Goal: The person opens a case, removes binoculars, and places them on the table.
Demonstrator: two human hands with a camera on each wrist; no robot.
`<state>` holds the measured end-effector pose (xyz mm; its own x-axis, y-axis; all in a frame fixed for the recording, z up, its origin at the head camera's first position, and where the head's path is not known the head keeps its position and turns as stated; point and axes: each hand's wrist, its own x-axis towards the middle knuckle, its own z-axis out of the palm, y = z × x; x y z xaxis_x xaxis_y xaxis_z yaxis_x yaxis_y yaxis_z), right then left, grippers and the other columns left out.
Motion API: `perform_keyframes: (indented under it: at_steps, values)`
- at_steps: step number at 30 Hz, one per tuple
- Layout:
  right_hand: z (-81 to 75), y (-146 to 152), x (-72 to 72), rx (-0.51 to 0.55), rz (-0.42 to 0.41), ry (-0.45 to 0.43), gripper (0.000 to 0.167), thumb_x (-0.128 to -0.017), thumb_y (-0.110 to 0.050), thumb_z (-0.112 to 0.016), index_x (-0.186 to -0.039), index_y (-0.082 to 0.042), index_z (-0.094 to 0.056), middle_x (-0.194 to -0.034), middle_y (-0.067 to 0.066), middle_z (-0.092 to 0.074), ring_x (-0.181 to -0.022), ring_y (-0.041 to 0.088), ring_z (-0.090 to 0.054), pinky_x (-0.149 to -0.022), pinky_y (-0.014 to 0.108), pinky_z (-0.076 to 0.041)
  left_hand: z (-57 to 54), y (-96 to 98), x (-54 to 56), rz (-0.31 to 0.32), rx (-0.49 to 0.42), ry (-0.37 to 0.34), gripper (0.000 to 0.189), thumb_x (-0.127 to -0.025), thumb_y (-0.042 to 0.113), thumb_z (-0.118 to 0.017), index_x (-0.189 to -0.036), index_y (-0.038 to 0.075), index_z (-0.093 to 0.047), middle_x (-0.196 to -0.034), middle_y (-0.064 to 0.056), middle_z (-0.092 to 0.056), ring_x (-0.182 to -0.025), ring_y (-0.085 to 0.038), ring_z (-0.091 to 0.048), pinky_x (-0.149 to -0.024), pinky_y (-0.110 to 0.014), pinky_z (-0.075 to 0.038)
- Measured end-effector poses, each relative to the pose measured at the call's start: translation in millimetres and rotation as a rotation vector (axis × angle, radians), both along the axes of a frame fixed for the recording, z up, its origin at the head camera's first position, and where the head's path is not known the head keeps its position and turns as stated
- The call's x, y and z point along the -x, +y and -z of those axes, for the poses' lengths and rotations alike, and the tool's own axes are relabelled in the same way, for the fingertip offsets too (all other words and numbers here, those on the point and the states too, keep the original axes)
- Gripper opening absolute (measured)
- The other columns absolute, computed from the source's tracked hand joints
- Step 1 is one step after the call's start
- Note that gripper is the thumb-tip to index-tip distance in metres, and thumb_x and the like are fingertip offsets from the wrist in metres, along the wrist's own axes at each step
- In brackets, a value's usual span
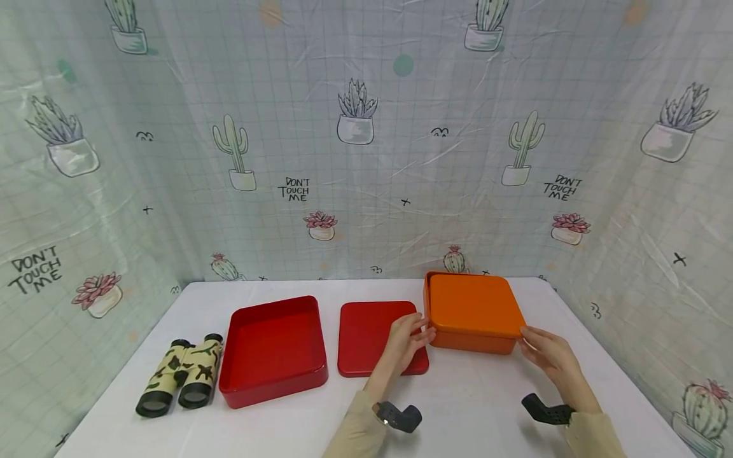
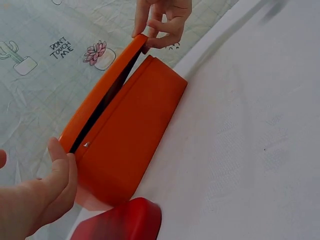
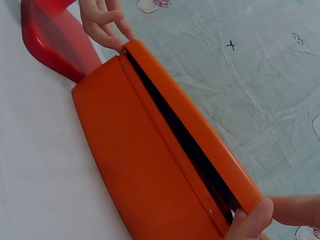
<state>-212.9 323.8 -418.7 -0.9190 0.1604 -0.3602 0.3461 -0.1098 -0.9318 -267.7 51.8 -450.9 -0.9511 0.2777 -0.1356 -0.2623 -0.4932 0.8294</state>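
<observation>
An orange box [image 1: 469, 342] stands at the back right of the table, with its orange lid [image 1: 475, 302] on top. Along the near side the lid is raised, and a dark gap shows between it and the box in both wrist views. My left hand [image 1: 405, 340] holds the lid's near left corner with its fingertips. At the near right corner, my right hand [image 1: 552, 357] pinches the lid's edge between thumb and fingers, plain in the right wrist view. The inside of the orange box is hidden.
Left of the orange box a flat red lid [image 1: 366, 337] lies partly under my left forearm. Farther left sits an open red box [image 1: 280, 389]. Camouflage binoculars [image 1: 198, 375] lie at the left of the white table [image 1: 469, 407]. A cactus-print curtain [image 1: 378, 178] hangs behind.
</observation>
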Motion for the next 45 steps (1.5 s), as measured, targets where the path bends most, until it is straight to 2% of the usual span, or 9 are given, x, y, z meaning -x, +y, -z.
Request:
perform_keyframes:
  at_steps: [5,12,21,32,34,36,40,41,45]
  values:
    - [-0.2,1,-5.0,0.001,-0.024,-0.017,0.085,-0.083,-0.030,-0.060,-0.140,0.006,-0.008,-0.129,0.019,-0.034,-0.080,0.002,-0.056,-0.075,0.015,-0.051,-0.3,-0.5,-5.3,0.007,-0.016,0.017,0.057,-0.086,0.031,-0.056,-0.128,-0.001,-0.035,-0.133,-0.024,-0.038,-0.096,-0.021,-0.060,-0.093,-0.036,-0.045]
    - [6.9,5,-10.6,0.066,-0.027,0.008,0.082,-0.084,-0.024,-0.060,-0.140,0.007,-0.008,-0.085,-0.012,-0.052,-0.079,0.003,-0.057,-0.075,0.016,-0.050,-0.4,0.3,-17.5,0.040,-0.059,0.011,0.054,-0.092,0.026,-0.047,-0.132,-0.005,-0.029,-0.134,-0.026,-0.033,-0.100,-0.023,-0.057,-0.096,-0.037,-0.042]
    - [13.3,16,-21.1,0.066,-0.051,0.007,0.087,-0.083,-0.026,-0.060,-0.140,0.005,-0.003,-0.115,0.004,-0.043,-0.081,0.001,-0.058,-0.082,0.021,-0.050,-1.3,6.0,-29.1,0.083,-0.077,0.016,0.050,-0.094,0.023,-0.040,-0.131,-0.007,-0.027,-0.133,-0.028,-0.034,-0.102,-0.026,-0.055,-0.096,-0.040,-0.042]
    - [20.7,34,-31.5,0.113,-0.047,0.011,0.097,-0.076,-0.026,-0.069,-0.140,0.007,-0.004,-0.081,-0.015,-0.054,-0.079,0.006,-0.061,-0.078,0.021,-0.052,-4.3,12.8,-37.9,0.140,-0.071,0.000,0.048,-0.092,0.027,-0.045,-0.128,-0.002,-0.036,-0.128,-0.023,-0.045,-0.096,-0.025,-0.061,-0.093,-0.042,-0.044]
    - [21.5,37,-34.2,0.115,-0.052,0.010,0.093,-0.077,-0.026,-0.067,-0.140,0.006,-0.007,-0.081,-0.015,-0.054,-0.079,0.005,-0.061,-0.077,0.020,-0.052,-4.1,13.2,-39.9,0.157,-0.061,0.010,0.048,-0.092,0.028,-0.044,-0.128,-0.003,-0.037,-0.129,-0.024,-0.045,-0.098,-0.027,-0.060,-0.094,-0.044,-0.042]
    - [22.1,40,-36.4,0.143,-0.044,0.010,0.066,-0.079,-0.024,-0.066,-0.133,-0.003,-0.034,-0.080,-0.014,-0.055,-0.078,0.006,-0.061,-0.076,0.020,-0.052,-3.8,14.2,-42.1,0.168,-0.051,0.013,0.048,-0.092,0.028,-0.044,-0.128,-0.003,-0.037,-0.128,-0.025,-0.045,-0.101,-0.029,-0.059,-0.094,-0.046,-0.042]
    - [22.2,46,-40.4,0.212,-0.032,0.006,0.005,-0.082,-0.019,-0.062,-0.083,-0.023,-0.062,-0.079,-0.011,-0.058,-0.076,0.007,-0.061,-0.073,0.020,-0.052,-3.3,16.9,-45.8,0.180,-0.046,0.010,0.050,-0.091,0.029,-0.045,-0.129,-0.003,-0.037,-0.128,-0.025,-0.044,-0.104,-0.031,-0.058,-0.094,-0.047,-0.041]
    - [22.1,47,-41.0,0.233,-0.034,0.005,0.014,-0.082,-0.018,-0.062,-0.072,-0.027,-0.060,-0.079,-0.010,-0.059,-0.076,0.007,-0.062,-0.073,0.020,-0.052,-3.6,17.5,-46.6,0.180,-0.050,0.008,0.050,-0.091,0.029,-0.044,-0.129,-0.003,-0.037,-0.128,-0.025,-0.044,-0.105,-0.032,-0.057,-0.094,-0.047,-0.041]
    - [22.8,52,-44.2,0.269,-0.063,0.006,0.014,-0.083,-0.016,-0.061,-0.072,-0.026,-0.061,-0.081,-0.010,-0.059,-0.077,0.008,-0.061,-0.075,0.019,-0.052,-3.6,19.3,-48.9,0.183,-0.059,0.006,0.048,-0.091,0.027,-0.043,-0.127,-0.004,-0.039,-0.127,-0.026,-0.045,-0.106,-0.034,-0.056,-0.094,-0.049,-0.040]
